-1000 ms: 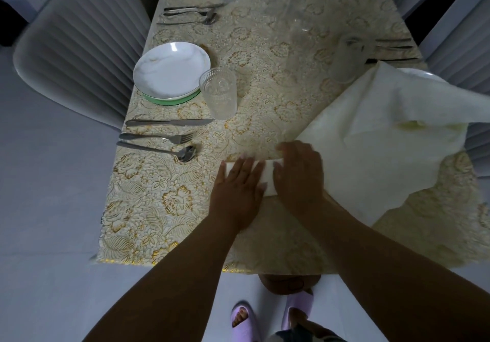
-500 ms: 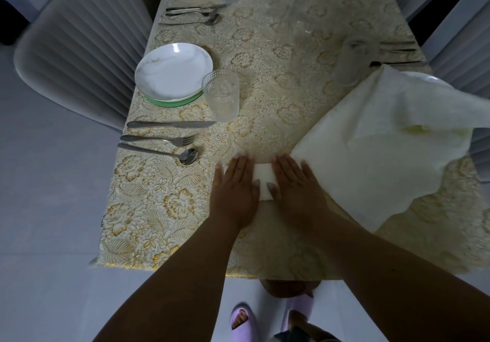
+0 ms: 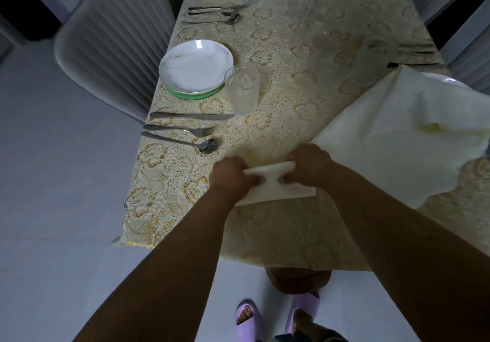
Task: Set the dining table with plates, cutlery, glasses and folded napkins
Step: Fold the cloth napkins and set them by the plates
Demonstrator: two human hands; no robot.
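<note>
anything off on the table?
One thing: a big cream cloth lies loose and rumpled over the near right place setting, draped across its plate. The left settings look tidy. Both hands, left hand and right hand, pinch a small white napkin mid-fold.

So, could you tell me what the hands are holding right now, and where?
Both hands grip the folded white napkin: left hand at its left end, right hand at its upper right edge.
</note>
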